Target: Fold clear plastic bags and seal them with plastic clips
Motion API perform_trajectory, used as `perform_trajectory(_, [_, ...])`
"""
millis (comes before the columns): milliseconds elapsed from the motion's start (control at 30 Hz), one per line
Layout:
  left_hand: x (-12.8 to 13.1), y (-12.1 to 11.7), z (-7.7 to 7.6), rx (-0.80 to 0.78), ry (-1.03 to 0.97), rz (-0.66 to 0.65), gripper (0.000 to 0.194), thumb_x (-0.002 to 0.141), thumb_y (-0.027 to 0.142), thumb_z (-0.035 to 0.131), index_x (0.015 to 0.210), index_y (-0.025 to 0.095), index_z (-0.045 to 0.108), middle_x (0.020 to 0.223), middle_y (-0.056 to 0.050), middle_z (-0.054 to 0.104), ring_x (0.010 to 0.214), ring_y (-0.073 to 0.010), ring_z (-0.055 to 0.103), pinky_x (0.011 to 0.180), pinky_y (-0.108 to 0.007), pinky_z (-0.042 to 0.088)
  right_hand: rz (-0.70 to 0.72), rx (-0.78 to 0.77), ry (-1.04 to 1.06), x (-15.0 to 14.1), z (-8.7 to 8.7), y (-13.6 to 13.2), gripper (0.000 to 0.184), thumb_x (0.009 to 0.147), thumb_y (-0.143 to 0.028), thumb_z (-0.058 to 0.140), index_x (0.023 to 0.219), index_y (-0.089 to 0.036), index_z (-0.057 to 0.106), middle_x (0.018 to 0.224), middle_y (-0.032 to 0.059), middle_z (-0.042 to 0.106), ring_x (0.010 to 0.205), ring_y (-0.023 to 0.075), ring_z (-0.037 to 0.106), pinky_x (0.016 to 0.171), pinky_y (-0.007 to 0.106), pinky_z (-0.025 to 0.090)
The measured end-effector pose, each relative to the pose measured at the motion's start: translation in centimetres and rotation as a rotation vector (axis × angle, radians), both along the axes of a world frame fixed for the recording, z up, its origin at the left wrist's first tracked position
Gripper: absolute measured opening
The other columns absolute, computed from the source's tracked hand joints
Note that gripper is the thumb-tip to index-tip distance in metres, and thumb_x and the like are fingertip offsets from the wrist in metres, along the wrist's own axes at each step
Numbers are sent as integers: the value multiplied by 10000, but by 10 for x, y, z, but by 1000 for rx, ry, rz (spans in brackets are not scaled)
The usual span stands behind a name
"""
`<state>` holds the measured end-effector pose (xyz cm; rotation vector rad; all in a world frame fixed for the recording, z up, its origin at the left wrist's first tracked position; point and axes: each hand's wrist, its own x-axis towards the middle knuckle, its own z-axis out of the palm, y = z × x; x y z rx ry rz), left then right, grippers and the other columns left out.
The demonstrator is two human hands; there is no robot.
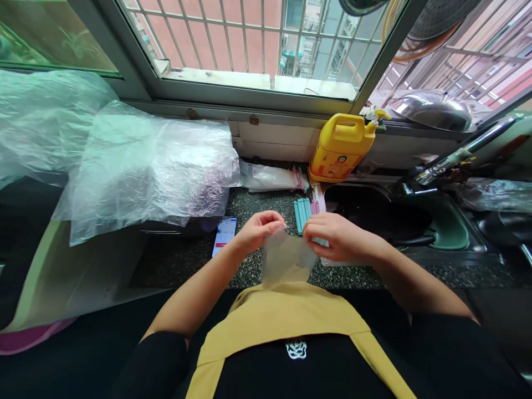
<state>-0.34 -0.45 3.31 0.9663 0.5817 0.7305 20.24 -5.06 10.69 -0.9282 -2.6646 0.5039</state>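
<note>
A small translucent plastic bag (286, 257) hangs between my two hands, in front of the yellow apron. At its upper left corner, the thumb and fingers of my left hand (266, 228) are pinched together. My right hand (332, 237) grips the upper right edge with curled fingers. Just beyond the hands lies a row of teal sealing clips (302, 215) on the dark speckled counter, with pink clips (315, 207) beside them. A phone (225, 235) with a lit screen rests left of my left hand.
Behind the clips lies a clear bag with pink ends (272, 178). A yellow jug (343, 147) stands by the wall. To the right is a sink (451, 224) holding a dark pan (386, 219). Large plastic sheeting (158, 166) covers things at left.
</note>
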Motion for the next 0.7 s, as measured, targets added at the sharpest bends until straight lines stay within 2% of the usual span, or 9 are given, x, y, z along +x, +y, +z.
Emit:
perform_trajectory(100, [-20, 5, 12, 14, -57, 202, 305, 581, 363, 799, 641, 135, 605, 509, 29, 551, 439, -55, 461, 434, -170, 353, -116, -166, 118, 11, -20, 11, 54, 807, -209, 533, 786, -192, 579, 744, 26, 624, 691, 129, 535, 666, 259, 411])
perform_trajectory(267, [-45, 14, 29, 110, -72, 371, 310, 579, 356, 806, 643, 141, 591, 504, 28, 552, 423, -55, 467, 403, -161, 364, -320, -327, 196, 23, -67, 24, 99, 694, -265, 652, 763, -195, 637, 719, 23, 644, 676, 152, 551, 652, 289, 420])
perform_trajectory(533, [-59, 23, 32, 143, -150, 586, 273, 605, 300, 799, 660, 156, 573, 442, 77, 424, 417, -49, 417, 396, -165, 370, -651, -715, 618, 30, -128, 9, 205, 657, -382, 690, 675, -184, 641, 654, 4, 628, 634, 141, 555, 653, 304, 455])
perform_trajectory(600, [-60, 24, 33, 145, -156, 613, 262, 614, 292, 794, 658, 160, 571, 448, 76, 422, 424, -50, 417, 393, -162, 361, -667, -786, 708, 25, -142, 7, 257, 638, -398, 709, 773, -186, 652, 741, 14, 649, 684, 143, 573, 670, 301, 460])
perform_trajectory(700, [-60, 25, 37, 164, -144, 633, 257, 611, 292, 794, 648, 167, 573, 451, 73, 417, 419, -50, 401, 384, -165, 344, -644, -839, 750, 9, -160, 13, 416, 612, -373, 740, 987, -215, 650, 1011, 54, 663, 872, 167, 591, 753, 313, 462])
